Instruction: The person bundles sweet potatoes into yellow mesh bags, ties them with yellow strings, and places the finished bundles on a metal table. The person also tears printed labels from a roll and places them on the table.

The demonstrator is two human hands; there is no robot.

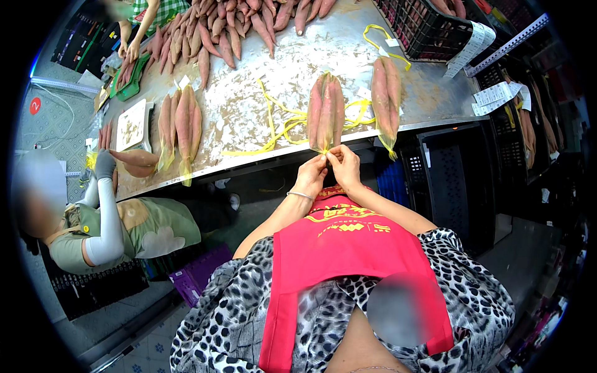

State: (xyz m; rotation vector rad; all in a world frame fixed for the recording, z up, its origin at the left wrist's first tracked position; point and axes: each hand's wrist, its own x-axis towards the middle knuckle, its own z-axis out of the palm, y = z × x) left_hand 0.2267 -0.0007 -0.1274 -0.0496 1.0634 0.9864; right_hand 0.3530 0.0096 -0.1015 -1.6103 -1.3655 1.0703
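Observation:
A yellow net bag of sweet potatoes [324, 112] lies on the metal table [249, 105] in front of me, its gathered end hanging at the near edge. My left hand [310, 176] pinches that gathered end from the left. From the right, my right hand [344, 165] pinches it too, the fingertips of both hands almost meeting. Just right of it lies another filled net bag [386, 99], its near end knotted and hanging over the edge. Loose yellow ties [280, 127] are spread on the tabletop left of my bag.
Loose sweet potatoes [242, 22] are heaped at the far side. Two more filled bags [186, 124] lie left, near a white scale [134, 126]. A co-worker in grey gloves [105, 164] stands left; another person's hands [129, 50] work farther back. A black crate [429, 31] with label strips [476, 46] stands far right.

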